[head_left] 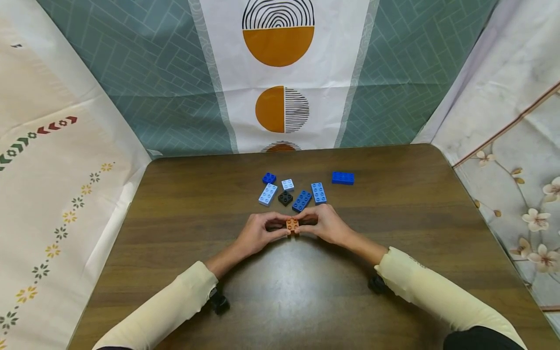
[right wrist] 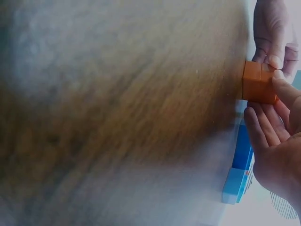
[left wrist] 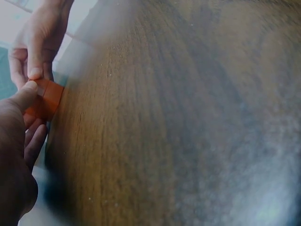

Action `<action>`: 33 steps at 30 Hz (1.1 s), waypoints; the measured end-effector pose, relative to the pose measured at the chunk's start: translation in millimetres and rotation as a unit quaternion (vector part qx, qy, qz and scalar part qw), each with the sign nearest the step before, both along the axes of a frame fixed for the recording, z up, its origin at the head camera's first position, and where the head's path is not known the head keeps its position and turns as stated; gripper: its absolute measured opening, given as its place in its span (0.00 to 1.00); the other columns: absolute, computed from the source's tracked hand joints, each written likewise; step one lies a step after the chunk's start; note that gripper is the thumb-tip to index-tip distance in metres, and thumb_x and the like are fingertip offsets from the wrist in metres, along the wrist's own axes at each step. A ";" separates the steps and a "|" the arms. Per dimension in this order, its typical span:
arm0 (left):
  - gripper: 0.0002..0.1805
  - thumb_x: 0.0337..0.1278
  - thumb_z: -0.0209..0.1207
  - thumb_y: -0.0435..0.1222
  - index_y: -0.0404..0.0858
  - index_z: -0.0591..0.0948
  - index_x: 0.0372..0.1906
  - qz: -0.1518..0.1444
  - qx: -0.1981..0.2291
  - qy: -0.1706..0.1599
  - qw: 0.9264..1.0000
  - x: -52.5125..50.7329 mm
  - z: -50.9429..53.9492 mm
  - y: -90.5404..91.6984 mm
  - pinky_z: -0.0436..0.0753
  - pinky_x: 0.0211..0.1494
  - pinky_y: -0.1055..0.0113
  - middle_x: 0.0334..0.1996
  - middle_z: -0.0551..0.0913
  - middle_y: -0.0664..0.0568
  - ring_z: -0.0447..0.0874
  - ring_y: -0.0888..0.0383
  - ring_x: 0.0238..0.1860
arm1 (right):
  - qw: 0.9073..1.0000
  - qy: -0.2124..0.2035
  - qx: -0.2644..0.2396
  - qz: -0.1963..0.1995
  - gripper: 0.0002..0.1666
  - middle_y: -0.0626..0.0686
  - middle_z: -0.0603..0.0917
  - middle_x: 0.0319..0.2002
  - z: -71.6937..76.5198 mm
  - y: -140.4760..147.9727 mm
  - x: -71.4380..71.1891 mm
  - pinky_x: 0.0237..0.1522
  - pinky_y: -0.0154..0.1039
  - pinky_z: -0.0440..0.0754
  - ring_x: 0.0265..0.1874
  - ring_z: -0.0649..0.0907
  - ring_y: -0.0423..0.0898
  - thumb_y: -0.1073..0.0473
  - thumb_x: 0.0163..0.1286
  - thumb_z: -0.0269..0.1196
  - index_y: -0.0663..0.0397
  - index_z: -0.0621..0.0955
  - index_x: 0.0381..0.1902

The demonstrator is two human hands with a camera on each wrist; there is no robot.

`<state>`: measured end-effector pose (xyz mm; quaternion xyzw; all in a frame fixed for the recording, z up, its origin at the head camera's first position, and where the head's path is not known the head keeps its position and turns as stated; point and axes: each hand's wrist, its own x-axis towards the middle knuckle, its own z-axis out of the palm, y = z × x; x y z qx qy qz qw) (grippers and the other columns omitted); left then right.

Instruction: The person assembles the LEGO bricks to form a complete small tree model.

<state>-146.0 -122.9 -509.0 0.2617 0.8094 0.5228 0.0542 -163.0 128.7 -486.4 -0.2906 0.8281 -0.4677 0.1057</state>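
Observation:
Two orange toy bricks, stacked with a seam between them, stand near the table's middle; the top one shows square studs. From the left, my left hand pinches the stack between thumb and fingers. My right hand grips it from the other side the same way. In the left wrist view the thumbs press near the upper part of the orange stack. The right wrist view shows the stack upright on the tabletop, its far faces hidden by fingers.
Beyond the hands lie a small dark blue brick, a light blue brick, a small pale brick, a black brick, a blue brick, a medium blue brick and a long dark blue brick on the wooden table.

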 end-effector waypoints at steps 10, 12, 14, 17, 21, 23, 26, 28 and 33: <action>0.18 0.65 0.74 0.37 0.40 0.88 0.57 -0.012 -0.031 0.014 0.999 -4.0 4.2 -1.1 0.87 0.53 0.67 0.52 0.90 0.51 0.91 0.58 0.50 | 1.000 -0.007 0.002 0.003 0.17 0.50 0.92 0.47 2.6 -0.1 -0.7 0.50 0.40 0.88 0.47 0.91 0.44 0.62 0.66 0.78 0.57 0.90 0.52; 0.18 0.65 0.74 0.38 0.40 0.88 0.57 -0.018 -0.053 0.024 0.998 -6.1 8.3 -1.8 0.87 0.54 0.66 0.52 0.90 0.51 0.91 0.58 0.50 | 1.000 -0.007 0.001 0.006 0.17 0.51 0.92 0.46 3.2 -0.5 -1.2 0.50 0.40 0.88 0.47 0.91 0.45 0.62 0.66 0.78 0.57 0.90 0.52; 0.19 0.64 0.75 0.39 0.40 0.87 0.57 -0.027 -0.076 0.031 0.996 -8.0 13.3 -2.5 0.87 0.55 0.65 0.52 0.90 0.50 0.91 0.57 0.51 | 1.000 -0.008 0.001 0.006 0.17 0.51 0.92 0.46 3.5 -0.7 -1.5 0.50 0.40 0.88 0.47 0.91 0.45 0.63 0.66 0.78 0.57 0.90 0.52; 0.20 0.63 0.75 0.39 0.39 0.87 0.58 -0.039 -0.099 0.031 0.994 -9.7 20.1 -3.4 0.87 0.55 0.64 0.52 0.90 0.49 0.91 0.56 0.50 | 1.000 -0.010 0.001 0.006 0.17 0.52 0.92 0.46 3.4 -0.7 -1.4 0.51 0.41 0.89 0.47 0.91 0.46 0.63 0.66 0.78 0.58 0.90 0.52; 0.21 0.64 0.75 0.40 0.39 0.86 0.59 -0.042 -0.112 0.027 0.992 -9.2 24.8 -2.6 0.88 0.53 0.63 0.52 0.90 0.49 0.91 0.56 0.49 | 1.000 -0.016 0.002 0.003 0.17 0.52 0.92 0.46 2.7 0.1 -1.4 0.51 0.42 0.89 0.47 0.91 0.46 0.64 0.65 0.78 0.58 0.90 0.52; 0.20 0.65 0.74 0.40 0.39 0.86 0.59 -0.035 -0.108 0.025 0.993 -8.0 24.3 -1.4 0.88 0.53 0.63 0.52 0.90 0.49 0.91 0.56 0.49 | 1.000 -0.017 -0.001 0.002 0.17 0.52 0.92 0.46 3.0 0.2 -1.4 0.51 0.43 0.89 0.47 0.91 0.46 0.64 0.66 0.78 0.58 0.90 0.52; 0.19 0.66 0.73 0.39 0.39 0.87 0.58 -0.018 -0.101 0.015 0.995 -5.4 21.4 0.1 0.88 0.53 0.63 0.52 0.90 0.50 0.91 0.56 0.49 | 1.000 -0.019 0.000 0.002 0.17 0.51 0.92 0.46 2.8 0.0 -1.7 0.51 0.42 0.89 0.47 0.91 0.46 0.64 0.66 0.78 0.58 0.90 0.52; 0.18 0.66 0.73 0.39 0.40 0.87 0.58 -0.008 -0.095 0.009 0.995 -3.7 18.8 0.6 0.88 0.52 0.65 0.52 0.90 0.51 0.91 0.58 0.49 | 1.000 -0.020 -0.001 0.003 0.17 0.51 0.92 0.46 2.9 -0.3 -1.7 0.51 0.42 0.89 0.47 0.91 0.45 0.63 0.66 0.78 0.57 0.90 0.52; 0.18 0.65 0.73 0.39 0.41 0.88 0.57 0.002 -0.087 0.013 0.996 -1.4 15.8 0.9 0.88 0.52 0.67 0.51 0.91 0.53 0.91 0.60 0.48 | 1.000 -0.023 -0.003 0.002 0.17 0.52 0.91 0.47 2.1 -0.6 -1.5 0.51 0.42 0.89 0.47 0.91 0.45 0.64 0.65 0.78 0.58 0.90 0.51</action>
